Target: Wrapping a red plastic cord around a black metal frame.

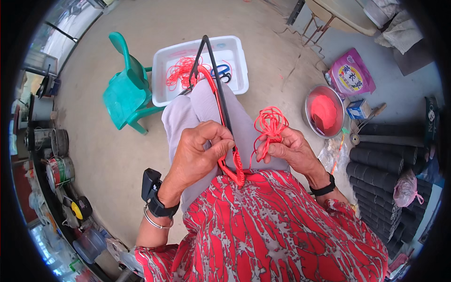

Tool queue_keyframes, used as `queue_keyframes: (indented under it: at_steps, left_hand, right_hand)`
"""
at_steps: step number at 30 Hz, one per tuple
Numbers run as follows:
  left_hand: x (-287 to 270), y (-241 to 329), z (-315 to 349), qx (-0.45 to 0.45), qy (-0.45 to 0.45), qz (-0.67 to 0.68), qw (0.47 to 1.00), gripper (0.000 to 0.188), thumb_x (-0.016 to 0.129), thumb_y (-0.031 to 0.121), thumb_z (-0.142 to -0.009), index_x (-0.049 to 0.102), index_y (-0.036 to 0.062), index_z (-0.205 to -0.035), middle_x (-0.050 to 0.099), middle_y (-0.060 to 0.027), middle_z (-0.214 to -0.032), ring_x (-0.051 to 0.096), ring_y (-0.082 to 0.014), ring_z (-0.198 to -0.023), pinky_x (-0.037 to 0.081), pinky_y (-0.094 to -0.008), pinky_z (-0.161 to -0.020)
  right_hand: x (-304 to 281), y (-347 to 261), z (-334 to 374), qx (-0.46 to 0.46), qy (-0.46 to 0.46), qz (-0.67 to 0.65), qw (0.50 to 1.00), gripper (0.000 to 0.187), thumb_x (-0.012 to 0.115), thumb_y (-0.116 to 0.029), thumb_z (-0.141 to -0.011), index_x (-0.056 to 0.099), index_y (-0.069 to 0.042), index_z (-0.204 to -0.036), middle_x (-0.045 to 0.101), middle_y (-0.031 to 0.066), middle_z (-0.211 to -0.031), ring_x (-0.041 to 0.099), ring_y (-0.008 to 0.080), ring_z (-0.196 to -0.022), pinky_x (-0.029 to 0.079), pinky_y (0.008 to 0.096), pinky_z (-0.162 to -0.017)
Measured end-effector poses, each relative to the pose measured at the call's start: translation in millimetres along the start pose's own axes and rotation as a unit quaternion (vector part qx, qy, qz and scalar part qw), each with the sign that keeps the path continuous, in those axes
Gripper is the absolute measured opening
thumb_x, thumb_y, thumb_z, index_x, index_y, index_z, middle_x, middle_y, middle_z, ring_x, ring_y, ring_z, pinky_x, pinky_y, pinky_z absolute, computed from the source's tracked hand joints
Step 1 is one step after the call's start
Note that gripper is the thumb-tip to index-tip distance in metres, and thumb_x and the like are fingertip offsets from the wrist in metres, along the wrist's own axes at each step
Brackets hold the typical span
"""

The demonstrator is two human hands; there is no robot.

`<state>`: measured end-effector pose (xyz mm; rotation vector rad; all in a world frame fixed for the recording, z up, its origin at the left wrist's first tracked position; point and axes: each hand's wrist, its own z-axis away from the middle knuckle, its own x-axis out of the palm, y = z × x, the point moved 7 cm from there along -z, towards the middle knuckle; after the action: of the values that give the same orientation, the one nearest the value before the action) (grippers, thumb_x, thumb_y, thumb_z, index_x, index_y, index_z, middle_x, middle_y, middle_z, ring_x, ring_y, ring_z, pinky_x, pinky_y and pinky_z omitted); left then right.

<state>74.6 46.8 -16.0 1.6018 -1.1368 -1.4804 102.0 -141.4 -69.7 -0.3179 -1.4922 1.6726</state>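
Observation:
A long black looped frame (216, 70) lies across my lap, its far end reaching over the white tub. Red cord is wrapped and braided around its near end, and a red strip runs along one side. My left hand (202, 150) is closed, thumb and forefinger pinching the frame where the braided red cord (238, 162) begins. Closed around a looped bundle of red cord (271, 123), my right hand (293, 150) is just right of the frame. A thin strand hangs from the bundle toward the braided end.
Beyond my knees stands a white plastic tub (162, 96) with loose red cord (182, 73) and blue-handled scissors (221, 73). A green plastic chair (124, 94) is at left. To the right are a metal bowl (310, 101), a purple bag (351, 73) and dark rolls (376, 160).

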Motion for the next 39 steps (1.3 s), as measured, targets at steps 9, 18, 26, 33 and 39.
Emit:
queue_keyframes:
  at_steps: [9,18,26,33,39]
  left_hand:
    - [16,-21,-13,-0.254,-0.087,0.241,0.933,0.005,0.06,0.005,-0.09,0.061,0.001,-0.087,0.056,0.0013,-0.064,0.049,-0.0026,-0.052,0.039,-0.0194,-0.047]
    - [16,-30,0,-0.236,-0.097,0.324,0.911,0.013,0.065,0.005,-0.088,0.063,0.001,-0.1,0.057,0.0042,-0.07,0.051,-0.0019,-0.06,0.042,-0.018,-0.054]
    - [17,-22,17,-0.169,-0.078,0.184,0.965,0.028,0.065,-0.009,-0.077,0.059,0.0015,-0.102,0.054,0.0007,-0.077,0.051,-0.0075,-0.07,0.041,-0.0235,-0.06]
    - [9,9,19,0.033,-0.006,0.002,0.999,0.035,0.055,-0.017,-0.065,0.057,0.0003,-0.095,0.049,-0.0122,-0.084,0.054,-0.0296,-0.073,0.044,-0.0337,-0.062]
    - [12,30,16,0.208,0.067,-0.153,0.964,0.039,0.06,-0.012,-0.061,0.058,0.001,-0.098,0.049,-0.0119,-0.083,0.052,-0.031,-0.071,0.042,-0.04,-0.063]
  right_hand:
    - [-1,-18,-4,-0.095,0.052,0.176,0.978,0.023,0.074,-0.01,-0.08,0.068,-0.003,-0.101,0.069,0.005,-0.099,0.063,0.0145,-0.093,0.05,0.0305,-0.083]
    - [52,-26,-27,-0.197,-0.011,0.411,0.89,0.023,0.078,-0.013,-0.074,0.066,-0.002,-0.09,0.061,0.0069,-0.079,0.058,0.0169,-0.066,0.046,0.0303,-0.059]
    - [47,-17,-29,-0.113,0.057,0.386,0.914,0.028,0.072,-0.005,-0.072,0.053,-0.002,-0.093,0.054,0.0083,-0.068,0.053,0.019,-0.056,0.045,0.0297,-0.054]
    - [20,-30,-32,-0.137,0.01,0.223,0.965,0.022,0.067,-0.009,-0.082,0.057,-0.002,-0.1,0.057,-0.0002,-0.077,0.051,0.0075,-0.071,0.044,0.0242,-0.065]
    - [43,-36,-56,-0.061,-0.102,0.307,0.944,0.03,0.059,-0.019,-0.093,0.059,-0.004,-0.118,0.059,-0.0008,-0.084,0.054,0.0074,-0.074,0.044,0.0237,-0.068]
